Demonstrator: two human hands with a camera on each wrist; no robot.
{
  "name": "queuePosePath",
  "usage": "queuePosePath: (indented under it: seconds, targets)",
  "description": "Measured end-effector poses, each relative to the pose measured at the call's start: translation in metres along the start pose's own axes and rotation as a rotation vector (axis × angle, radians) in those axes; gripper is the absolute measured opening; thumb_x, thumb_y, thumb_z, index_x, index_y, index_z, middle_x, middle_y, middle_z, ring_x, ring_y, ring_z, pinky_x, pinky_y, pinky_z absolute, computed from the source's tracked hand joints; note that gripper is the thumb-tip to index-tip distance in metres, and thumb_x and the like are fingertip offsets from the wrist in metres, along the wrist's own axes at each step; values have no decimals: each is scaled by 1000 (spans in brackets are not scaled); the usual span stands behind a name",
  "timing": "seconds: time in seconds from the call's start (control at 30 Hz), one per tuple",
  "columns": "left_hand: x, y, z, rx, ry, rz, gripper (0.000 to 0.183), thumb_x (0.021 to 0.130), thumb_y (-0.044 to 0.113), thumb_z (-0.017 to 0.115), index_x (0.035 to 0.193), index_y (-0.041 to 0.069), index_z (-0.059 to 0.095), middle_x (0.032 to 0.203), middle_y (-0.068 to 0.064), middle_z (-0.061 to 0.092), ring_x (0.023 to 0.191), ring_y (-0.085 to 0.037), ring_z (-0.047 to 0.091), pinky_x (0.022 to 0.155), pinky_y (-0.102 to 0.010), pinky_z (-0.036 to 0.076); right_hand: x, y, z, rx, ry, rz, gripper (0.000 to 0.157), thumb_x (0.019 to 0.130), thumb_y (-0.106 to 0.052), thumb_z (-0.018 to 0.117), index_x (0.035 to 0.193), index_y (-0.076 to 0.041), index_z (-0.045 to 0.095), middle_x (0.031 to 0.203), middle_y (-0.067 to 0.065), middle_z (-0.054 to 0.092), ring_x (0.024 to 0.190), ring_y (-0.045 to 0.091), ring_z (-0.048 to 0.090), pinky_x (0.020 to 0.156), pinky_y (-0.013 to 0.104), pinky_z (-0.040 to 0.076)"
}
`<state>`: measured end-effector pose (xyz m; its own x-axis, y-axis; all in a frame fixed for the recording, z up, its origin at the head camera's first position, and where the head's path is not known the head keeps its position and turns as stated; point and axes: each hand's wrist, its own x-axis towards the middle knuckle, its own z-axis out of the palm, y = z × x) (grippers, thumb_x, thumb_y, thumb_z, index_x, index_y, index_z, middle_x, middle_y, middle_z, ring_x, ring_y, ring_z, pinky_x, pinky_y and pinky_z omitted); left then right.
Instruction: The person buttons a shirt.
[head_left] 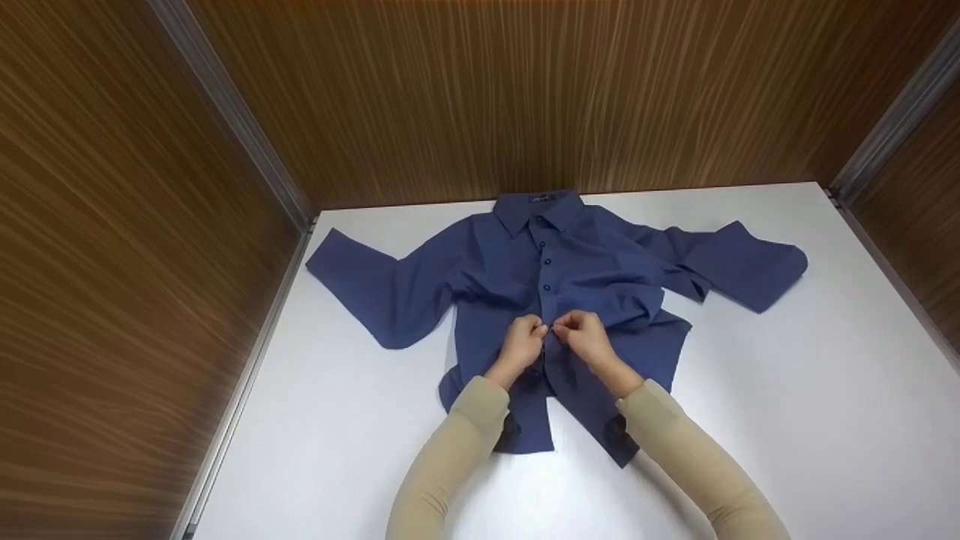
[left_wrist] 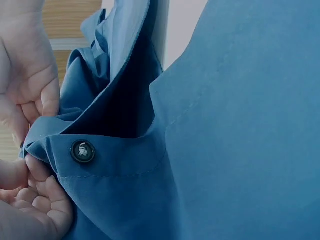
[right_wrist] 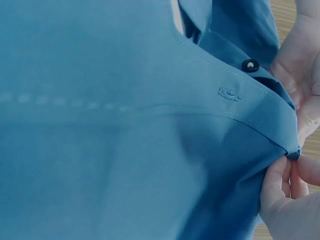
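Note:
A dark blue long-sleeved button-up shirt (head_left: 487,255) lies front up, collar at the far end. Above the hands its front is closed, with several buttons showing; the lower panels spread apart. My left hand (head_left: 523,341) and right hand (head_left: 589,341) meet at the middle of the front, pinching the placket between thumbs and fingers. What lies between the fingertips is mostly hidden. A dark button (left_wrist: 83,151) sits free on the panel beside the left hand in the left wrist view. In the right wrist view, a stitched buttonhole (right_wrist: 230,94) shows on the other panel.
The shirt rests on a white table (head_left: 322,442). A wood-grain panel (head_left: 540,97) stands behind the collar, and others rise at left and right. One sleeve (head_left: 360,289) bends out to the left; the other sleeve (head_left: 742,266) lies folded at right.

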<state>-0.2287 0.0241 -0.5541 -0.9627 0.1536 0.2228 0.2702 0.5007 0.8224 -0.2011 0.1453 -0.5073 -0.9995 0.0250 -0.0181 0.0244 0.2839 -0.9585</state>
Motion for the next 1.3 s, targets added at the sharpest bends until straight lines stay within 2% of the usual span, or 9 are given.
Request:
queuePosePath:
  seconds: [0.07, 0.13, 0.3, 0.43, 0.77, 0.9, 1.03, 1.13, 1.3]
  targets:
    - [9, -31, 15, -61, 9, 50, 29, 84, 3, 56, 62, 16, 41, 56, 5, 38, 50, -9, 39, 45, -22, 32, 1, 0, 0, 36, -14, 32, 6, 82, 7, 53, 78, 8, 58, 68, 5, 54, 60, 12, 48, 55, 22, 40]
    - [15, -48, 21, -135, -27, 8, 29, 84, 5, 57, 62, 15, 42, 56, 5, 41, 50, -8, 41, 44, -21, 33, 2, 0, -1, 65, -33, 58, 6, 82, 8, 52, 79, 8, 57, 68, 5, 52, 60, 12, 47, 55, 23, 40]
    - [-6, 26, -18, -185, -90, -186, 23, 85, -3, 52, 63, -1, 44, 59, -7, 44, 53, -15, 41, 46, -22, 30, 3, 0, -3, 93, -78, 98, 9, 82, 9, 47, 79, 7, 55, 69, 4, 50, 60, 12, 46, 55, 23, 39]
    - [-19, 61, -38, -187, -111, -166, 20, 87, -5, 48, 67, -7, 45, 61, -9, 44, 53, -12, 38, 44, -17, 24, 4, 1, -5, 75, -121, 82, 8, 84, 7, 47, 81, 6, 55, 73, 7, 53, 66, 14, 50, 60, 24, 43]
    - [-18, 38, -42, 18, -220, -143, 9, 89, 9, 51, 85, 2, 54, 69, -3, 54, 60, -11, 56, 54, -21, 44, -3, 5, -15, -200, -165, -140, 7, 85, -5, 55, 86, 1, 52, 73, 7, 52, 62, 15, 49, 55, 27, 41]
    - [-26, 33, -55, 185, -372, -144, 22, 87, 15, 54, 67, 7, 52, 55, -1, 53, 48, -12, 53, 46, -22, 40, -7, 8, -30, -364, -232, -292, 11, 81, -6, 59, 73, -2, 52, 61, 0, 47, 54, 12, 42, 50, 26, 36]
    - [-34, 32, -65, 362, -559, -172, 31, 84, 23, 58, 57, 12, 49, 49, 3, 46, 44, -11, 46, 44, -23, 35, -14, 11, -42, -530, -448, -331, 16, 79, -11, 63, 67, -4, 54, 58, -5, 44, 51, 10, 40, 49, 26, 35]
    - [-38, 32, -66, 454, -625, -146, 25, 82, 27, 61, 67, 8, 55, 62, -1, 53, 58, -15, 49, 54, -27, 40, -22, 12, -43, -681, -597, -288, 21, 77, -18, 66, 75, 0, 57, 65, 0, 48, 59, 16, 44, 55, 31, 39]
    - [-37, 32, -63, 528, -733, -155, 49, 83, 33, 59, 121, 4, 51, 125, -14, 45, 117, -26, 39, 93, -35, 33, -33, 9, -35, -880, -723, -180, 58, 75, -28, 68, 115, 8, 50, 115, 26, 44, 105, 41, 40, 84, 51, 36]
